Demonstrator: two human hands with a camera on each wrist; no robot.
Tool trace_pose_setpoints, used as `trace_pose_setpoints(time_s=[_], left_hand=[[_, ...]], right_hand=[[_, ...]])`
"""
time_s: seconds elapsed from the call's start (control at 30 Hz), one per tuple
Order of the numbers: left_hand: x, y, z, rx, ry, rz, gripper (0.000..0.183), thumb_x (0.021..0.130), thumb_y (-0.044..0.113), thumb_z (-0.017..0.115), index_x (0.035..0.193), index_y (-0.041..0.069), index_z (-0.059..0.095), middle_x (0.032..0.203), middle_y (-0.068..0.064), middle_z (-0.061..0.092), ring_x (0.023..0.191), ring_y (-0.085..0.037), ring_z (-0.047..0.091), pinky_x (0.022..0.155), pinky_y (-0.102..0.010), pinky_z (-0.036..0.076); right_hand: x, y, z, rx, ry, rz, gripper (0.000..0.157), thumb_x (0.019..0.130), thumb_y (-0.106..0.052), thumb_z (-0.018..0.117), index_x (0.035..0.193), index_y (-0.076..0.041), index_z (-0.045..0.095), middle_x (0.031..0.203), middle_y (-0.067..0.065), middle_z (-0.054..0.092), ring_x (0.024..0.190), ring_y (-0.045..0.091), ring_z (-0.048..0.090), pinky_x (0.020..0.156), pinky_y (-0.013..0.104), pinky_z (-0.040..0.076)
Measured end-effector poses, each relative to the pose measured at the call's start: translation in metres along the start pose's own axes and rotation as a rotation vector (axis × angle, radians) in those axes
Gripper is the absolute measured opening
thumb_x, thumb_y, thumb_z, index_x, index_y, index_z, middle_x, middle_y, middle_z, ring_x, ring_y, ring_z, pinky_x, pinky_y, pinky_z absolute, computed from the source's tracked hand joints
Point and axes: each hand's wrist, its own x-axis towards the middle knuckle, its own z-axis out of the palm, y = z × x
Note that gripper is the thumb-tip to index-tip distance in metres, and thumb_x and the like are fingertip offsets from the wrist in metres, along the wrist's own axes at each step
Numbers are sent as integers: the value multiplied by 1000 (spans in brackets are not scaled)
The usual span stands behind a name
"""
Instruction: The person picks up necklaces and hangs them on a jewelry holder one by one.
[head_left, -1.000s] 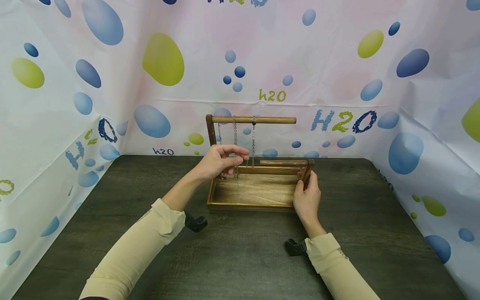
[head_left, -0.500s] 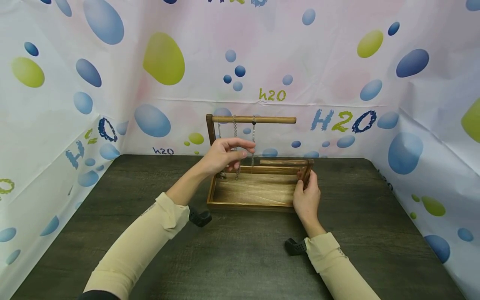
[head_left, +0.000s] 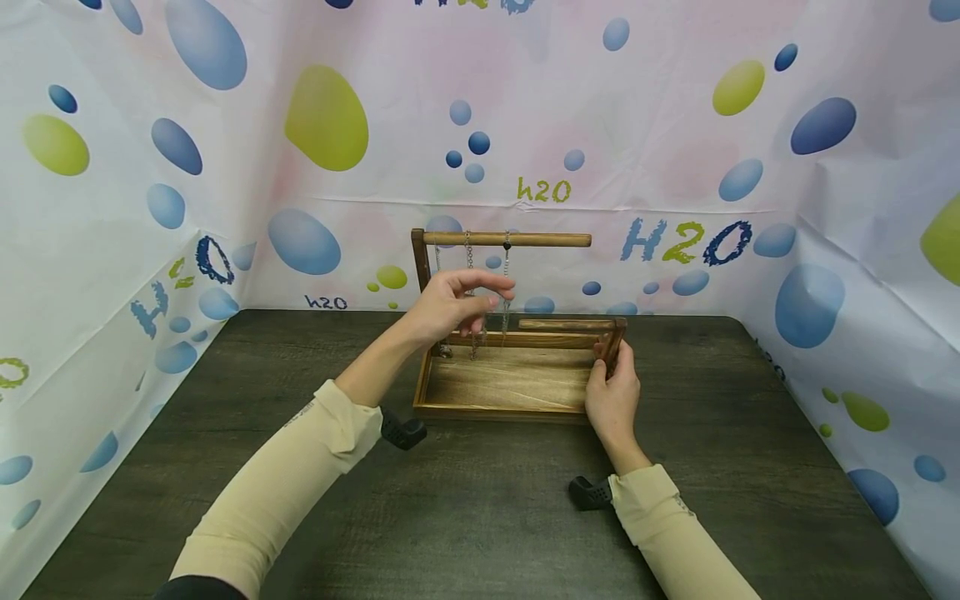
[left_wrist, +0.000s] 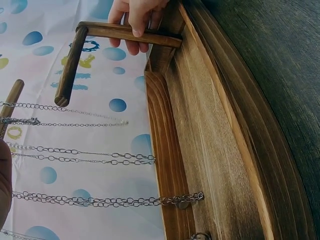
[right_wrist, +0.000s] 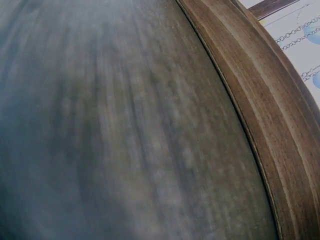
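A wooden jewelry stand [head_left: 502, 412] has a shallow tray base, a tall bar [head_left: 555, 240] and a lower bar [head_left: 562, 325]. My left hand [head_left: 450, 304] is raised over the tray's left part, thumb and forefinger close together, pinching a thin chain with small pearl-like beads [left_wrist: 75, 151] that hangs in a loop. A thick chain necklace [left_wrist: 115, 201] and a finer chain [head_left: 507, 271] with a dark clasp hang from the tall bar beside it. At the right side, my right hand [head_left: 615, 396] grips the short post [left_wrist: 135, 34] of the stand.
The stand rests on a dark wood-grain table [head_left: 480, 508]. Behind and on both sides rises a white sheet [head_left: 525, 108] with blue and green spots. Another thin chain [head_left: 438, 258] hangs near the tall left post [head_left: 421, 258].
My left hand has moved slightly right and up toward the tall bar, carrying the thin chain. The right hand and the stand stay where they were.
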Motion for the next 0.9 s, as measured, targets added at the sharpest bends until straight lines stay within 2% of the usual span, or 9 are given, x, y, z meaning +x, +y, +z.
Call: trace_pose_setpoints(time_s=[0.23, 0.43, 0.7, 0.9], left_hand=[[2, 0, 1, -21, -2, -4, 32, 101, 2, 57, 132, -6, 62, 116, -11, 68, 53, -16, 49, 48, -28, 43], [4, 1, 2, -12, 14, -5, 30, 101, 4, 59, 130, 0, 65, 120, -15, 67, 54, -14, 51, 46, -25, 43], [6, 4, 4, -13, 30, -16, 30, 100, 2, 60, 129, 5, 68, 118, -9, 69, 54, -14, 54, 46, -27, 43], [8, 4, 4, -1, 30, -6, 31, 99, 1, 61, 130, 3, 67, 123, -18, 66, 54, -16, 54, 46, -29, 43]], right_hand=[[0, -1, 0, -9, 8, 0, 38, 103, 2, 45, 141, -1, 48, 130, 19, 62, 123, 33, 58, 100, 52, 45], [-1, 0, -1, 0, 2, -1, 38, 104, 2, 45, 142, -1, 47, 131, 19, 61, 125, 33, 56, 102, 52, 44], [-1, 1, 0, -2, 4, 3, 38, 104, 2, 45, 141, -2, 48, 132, 19, 61, 126, 33, 56, 101, 52, 45], [-1, 1, 0, -6, 10, 1, 38, 103, 2, 45, 141, -2, 48, 131, 19, 62, 125, 32, 57, 101, 51, 45]])
